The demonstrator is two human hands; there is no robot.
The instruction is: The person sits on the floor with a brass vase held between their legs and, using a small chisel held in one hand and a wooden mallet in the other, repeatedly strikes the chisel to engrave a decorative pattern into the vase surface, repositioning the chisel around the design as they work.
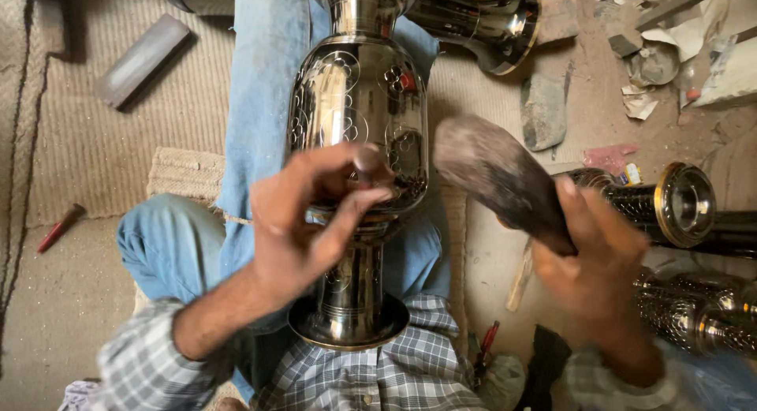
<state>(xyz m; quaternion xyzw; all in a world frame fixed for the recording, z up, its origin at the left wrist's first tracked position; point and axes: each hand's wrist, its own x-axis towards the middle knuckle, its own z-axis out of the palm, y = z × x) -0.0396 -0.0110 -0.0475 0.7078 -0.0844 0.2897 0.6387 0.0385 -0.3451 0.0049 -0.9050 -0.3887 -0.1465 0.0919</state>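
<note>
We find the engraved metal vase [359, 127] lying along the lap, long axis running away from us. Our left hand [303, 214] pinches a small punch [369, 165] against its belly; our right hand [599, 253], farther right, grips a wooden mallet [497, 178].

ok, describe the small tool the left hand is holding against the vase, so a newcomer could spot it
Start at the big polished metal vase lying along the person's jeans-clad leg in mid-frame. The left hand rests on its engraved belly, pinching a short dark punch upright against the metal. Unlike the large blurred wooden mallet in the right hand, it is thin and stubby.
</note>
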